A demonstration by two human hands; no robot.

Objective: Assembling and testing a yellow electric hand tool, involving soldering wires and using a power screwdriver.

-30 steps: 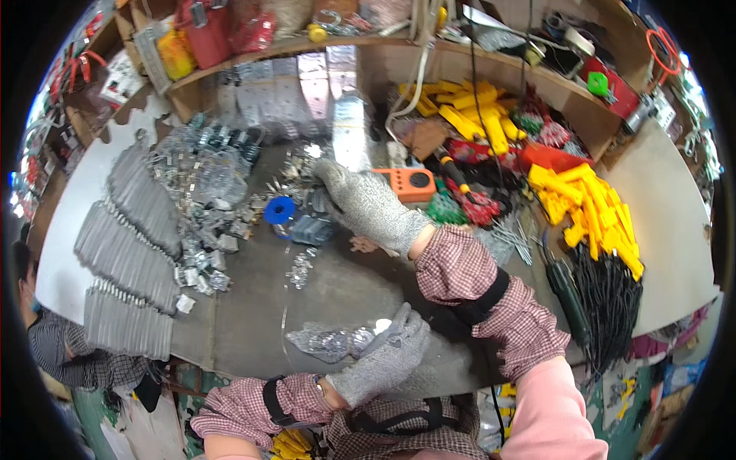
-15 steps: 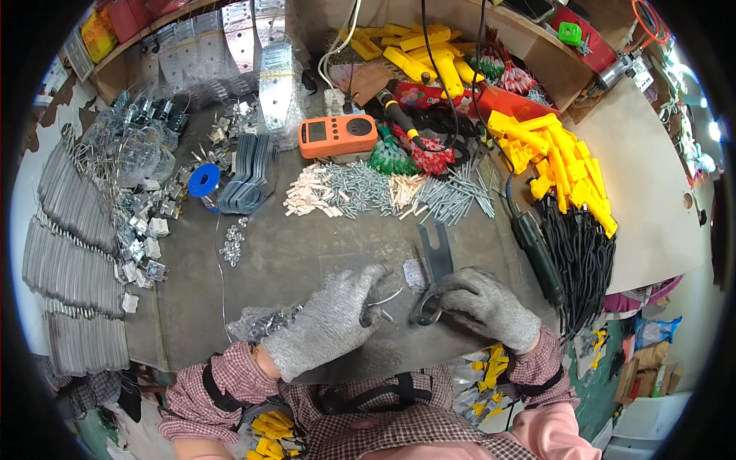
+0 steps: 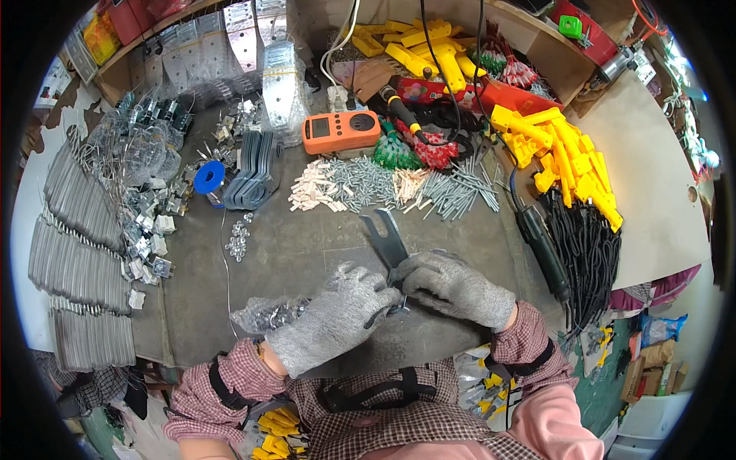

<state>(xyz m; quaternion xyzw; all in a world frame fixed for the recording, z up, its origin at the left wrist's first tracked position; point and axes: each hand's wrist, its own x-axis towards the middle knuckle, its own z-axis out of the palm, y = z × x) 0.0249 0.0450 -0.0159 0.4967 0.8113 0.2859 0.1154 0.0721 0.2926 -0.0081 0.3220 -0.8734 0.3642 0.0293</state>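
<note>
My right hand, in a grey knit glove, is closed around the lower part of a dark metal forked bracket. The bracket's two prongs point away from me, toward the far left. Against the bracket's near end, my left hand is closed too, its fingertips meeting those of the right. The thin bent metal piece that showed in the left fingers half a second ago is now mostly hidden between the hands. Beside the left wrist lies a clear plastic bag with small dark parts in it.
Small screws and long pins lie in heaps beyond my hands, near an orange meter. Yellow plastic handles, black cables and a dark electric screwdriver are at right. Stacked metal plates and a blue spool stand at left.
My hands have come together. The bracket has been lifted and turned, its prongs swinging leftward, and its ring-shaped near end is now covered by my fingers.
</note>
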